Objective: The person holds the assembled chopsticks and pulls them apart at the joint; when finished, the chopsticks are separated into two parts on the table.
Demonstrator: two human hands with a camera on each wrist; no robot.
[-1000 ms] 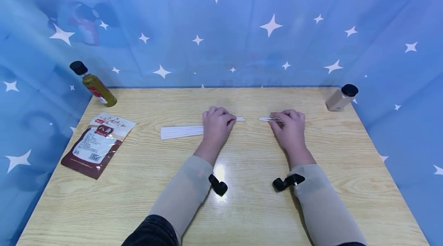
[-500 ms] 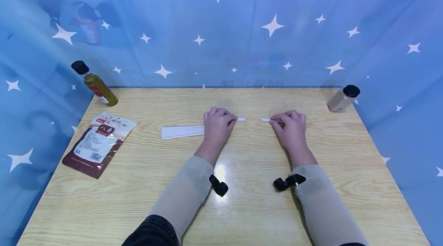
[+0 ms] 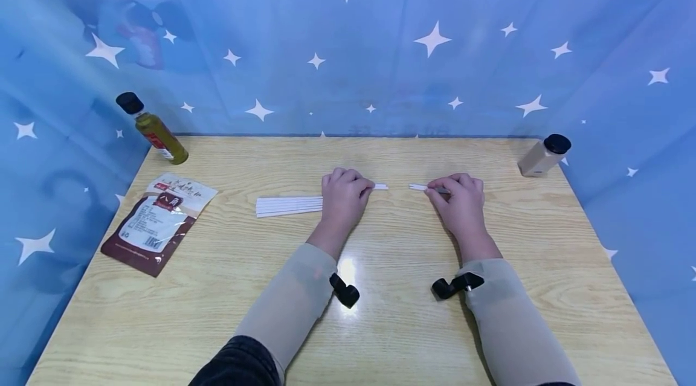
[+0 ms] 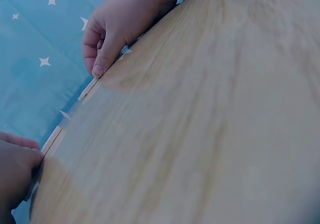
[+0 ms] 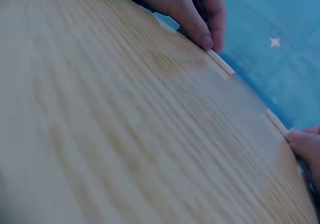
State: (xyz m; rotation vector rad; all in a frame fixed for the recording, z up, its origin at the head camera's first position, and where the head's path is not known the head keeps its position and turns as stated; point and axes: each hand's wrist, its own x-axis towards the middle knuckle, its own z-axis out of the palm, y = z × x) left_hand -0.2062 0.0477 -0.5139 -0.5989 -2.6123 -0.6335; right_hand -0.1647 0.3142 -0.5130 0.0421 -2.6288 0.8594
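In the head view, my left hand (image 3: 344, 199) rests on the wooden table and pinches thin white sticks (image 3: 382, 186) between thumb and forefinger. Their short ends stick out to the right. To the right of them, across a narrow gap, my right hand (image 3: 459, 200) pinches similar thin sticks (image 3: 417, 186), whose white ends point left. A darker part shows behind that thumb. Several white strips (image 3: 288, 206) lie fanned to the left of my left hand, which covers their right ends. Both wrist views show pale stick tips (image 4: 90, 88) and pinching fingers low at the tabletop.
At back left stands an oil bottle (image 3: 160, 138) with a black cap. A brown and white food pouch (image 3: 154, 223) lies in front of it. A black-lidded jar (image 3: 542, 156) stands at back right. Blue star-patterned cloth (image 3: 370, 41) hangs behind the table (image 3: 391, 337).
The head view has shifted slightly, so things appear a little farther right. The sticks in my right hand look whiter at their ends than before. Both hands have stayed nearly in place.
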